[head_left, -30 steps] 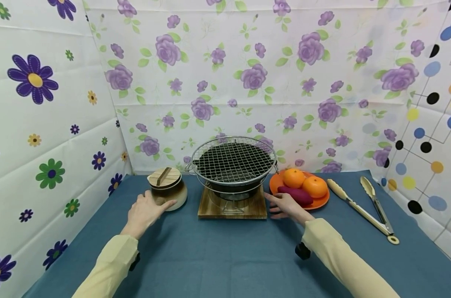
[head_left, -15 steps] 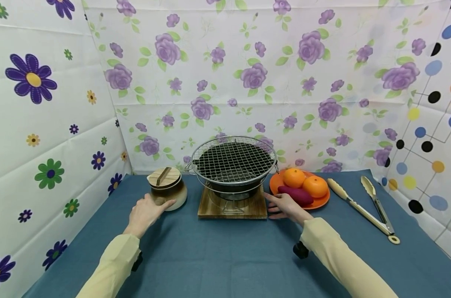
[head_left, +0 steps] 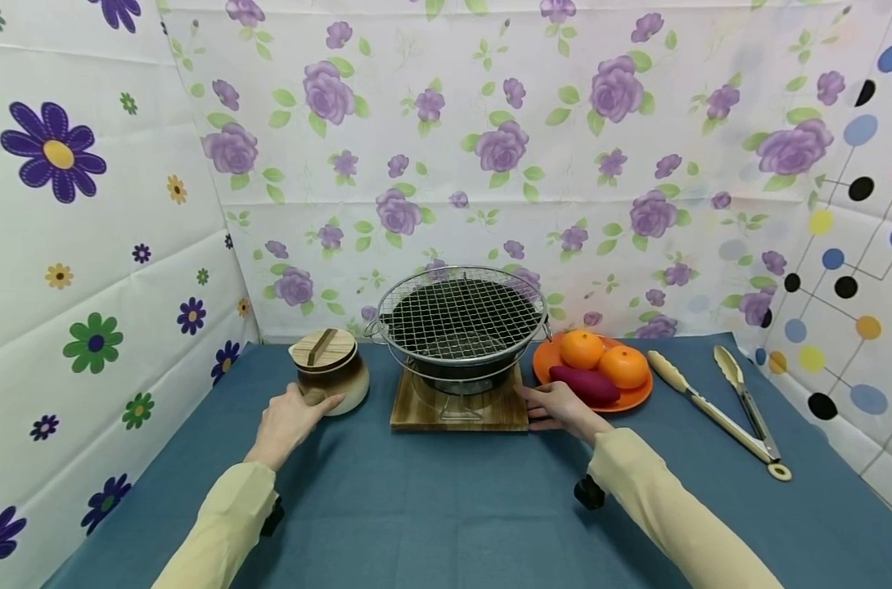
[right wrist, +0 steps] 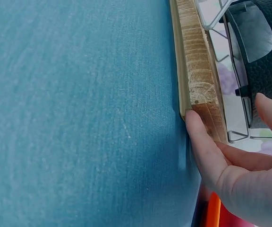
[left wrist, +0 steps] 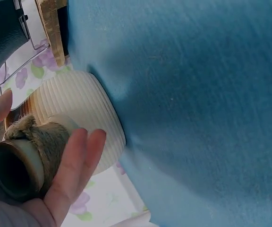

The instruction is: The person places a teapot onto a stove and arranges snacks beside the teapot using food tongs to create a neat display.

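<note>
I have the person's left hand [head_left: 287, 419] at the near left of the lidded pot [head_left: 353, 388], its rope-wrapped handle [left wrist: 53, 142] lying between the thumb and the fingers [left wrist: 69, 165]. Those fingers are nearly straight alongside the handle, thumb apart; how firmly they bear on it I cannot tell. The right hand [head_left: 560, 406] is at the right edge of the wooden board [head_left: 416, 411] under the mesh-topped grill [head_left: 461, 319]; its fingers are apart too, one fingertip at the board's near right corner. The pot stands left of the board, a narrow gap between. Rightward I have little room: the orange plate [head_left: 632, 402], bearing two oranges [head_left: 623, 367] and a purple sweet potato [head_left: 582, 384], sits just beside that hand, with spread tongs [head_left: 729, 428] beyond. Nearer, the blue worktop [head_left: 446, 507] spreads wide between the sleeves [head_left: 228, 507]; its far edge runs behind the grill.
</note>
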The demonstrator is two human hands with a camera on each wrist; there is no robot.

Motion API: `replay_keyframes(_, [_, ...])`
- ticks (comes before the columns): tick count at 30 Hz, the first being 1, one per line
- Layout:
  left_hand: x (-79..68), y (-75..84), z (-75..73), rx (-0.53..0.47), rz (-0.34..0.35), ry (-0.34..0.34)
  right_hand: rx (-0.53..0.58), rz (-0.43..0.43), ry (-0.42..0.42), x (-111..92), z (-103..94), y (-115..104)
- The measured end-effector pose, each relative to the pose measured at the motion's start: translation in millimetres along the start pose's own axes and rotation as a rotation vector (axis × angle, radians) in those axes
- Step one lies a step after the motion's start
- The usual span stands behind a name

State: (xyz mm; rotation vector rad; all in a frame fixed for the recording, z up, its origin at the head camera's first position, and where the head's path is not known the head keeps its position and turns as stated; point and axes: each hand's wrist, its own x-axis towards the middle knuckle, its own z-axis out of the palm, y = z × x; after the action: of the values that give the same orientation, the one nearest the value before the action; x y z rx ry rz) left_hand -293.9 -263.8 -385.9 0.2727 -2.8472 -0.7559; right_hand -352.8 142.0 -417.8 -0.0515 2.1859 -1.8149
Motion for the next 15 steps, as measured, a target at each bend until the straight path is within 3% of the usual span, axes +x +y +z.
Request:
replay_keyframes(9, [0.1,-4.1,1.6,-0.045,0.04,0.022,-0.039,-0.013,-0.011,1.2,1.4,1.1])
replay_keyframes(15, [1.3,-4.5,4.1,-0.061,0.029,0.044,-0.065,-0.015,-0.007,2.3,2.5,1.5])
